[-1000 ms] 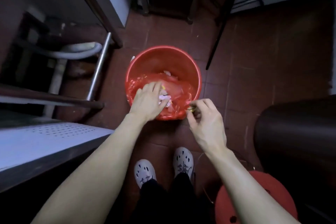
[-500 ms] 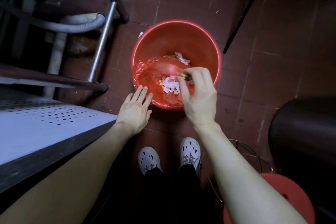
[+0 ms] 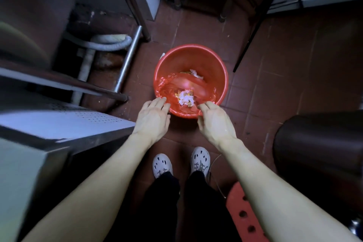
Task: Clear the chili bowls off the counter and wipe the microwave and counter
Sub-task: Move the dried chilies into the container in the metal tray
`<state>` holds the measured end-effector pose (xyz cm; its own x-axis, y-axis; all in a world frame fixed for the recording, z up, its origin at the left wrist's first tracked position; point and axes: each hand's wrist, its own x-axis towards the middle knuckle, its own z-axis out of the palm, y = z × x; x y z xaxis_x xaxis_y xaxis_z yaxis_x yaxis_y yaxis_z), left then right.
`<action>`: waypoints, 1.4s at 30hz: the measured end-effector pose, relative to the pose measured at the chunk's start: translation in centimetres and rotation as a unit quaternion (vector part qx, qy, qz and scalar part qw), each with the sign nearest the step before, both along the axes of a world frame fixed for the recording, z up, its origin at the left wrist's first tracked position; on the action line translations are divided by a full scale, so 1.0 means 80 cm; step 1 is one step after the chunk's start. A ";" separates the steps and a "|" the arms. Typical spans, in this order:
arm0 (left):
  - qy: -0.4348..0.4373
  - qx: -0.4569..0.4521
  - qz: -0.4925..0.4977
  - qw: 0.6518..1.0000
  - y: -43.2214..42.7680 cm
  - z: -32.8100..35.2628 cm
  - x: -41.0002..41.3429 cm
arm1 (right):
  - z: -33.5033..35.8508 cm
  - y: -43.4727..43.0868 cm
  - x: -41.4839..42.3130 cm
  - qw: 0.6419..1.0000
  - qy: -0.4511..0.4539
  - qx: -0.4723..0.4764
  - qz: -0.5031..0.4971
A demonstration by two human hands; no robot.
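Observation:
A red bucket (image 3: 212,61) lined with a red plastic bag stands on the tiled floor in front of my feet. White and yellow food scraps (image 3: 186,98) lie in the bag. My left hand (image 3: 152,119) hovers at the bucket's near left rim with relaxed fingers and holds nothing. My right hand (image 3: 215,122) hangs over the near right rim, fingers loosely curled and empty. No chili bowls, microwave or cloth are in view.
A steel counter (image 3: 64,124) with a perforated top juts in at the left, with shelf rails and a grey hose (image 3: 110,44) beneath it. A dark round bin (image 3: 322,155) stands at the right. A red perforated stool (image 3: 243,214) sits by my right foot.
My right hand let go of the scrap it pinched over the bucket and drew back to the near rim. My left hand stayed by the left rim. The view pulled back.

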<state>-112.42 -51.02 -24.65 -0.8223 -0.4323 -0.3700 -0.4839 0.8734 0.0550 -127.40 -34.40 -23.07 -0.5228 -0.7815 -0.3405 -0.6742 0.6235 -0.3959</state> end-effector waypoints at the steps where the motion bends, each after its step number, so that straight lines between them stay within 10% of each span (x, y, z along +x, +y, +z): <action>1: 0.024 0.000 0.015 1.000 0.007 0.037 -0.001 | 0.031 0.003 0.004 1.000 0.010 -0.011 0.008; 14: 0.244 -0.122 0.255 0.928 0.037 0.409 0.203 | 0.346 -0.077 0.154 0.961 0.057 -0.173 0.206; 29: 0.075 -0.194 0.617 0.759 0.182 0.417 0.646 | 0.379 -0.153 0.555 0.798 -0.050 -0.182 0.573; 42: 0.071 -0.211 0.638 0.737 0.141 0.360 0.888 | 0.356 -0.205 0.826 0.827 -0.008 -0.026 0.561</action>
<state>-41.34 -39.76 4.14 0.3366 -0.9390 0.0704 -0.9416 -0.3347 0.0377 -61.32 -50.76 5.39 0.5465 -0.7854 -0.2906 -0.8111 -0.4100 -0.4172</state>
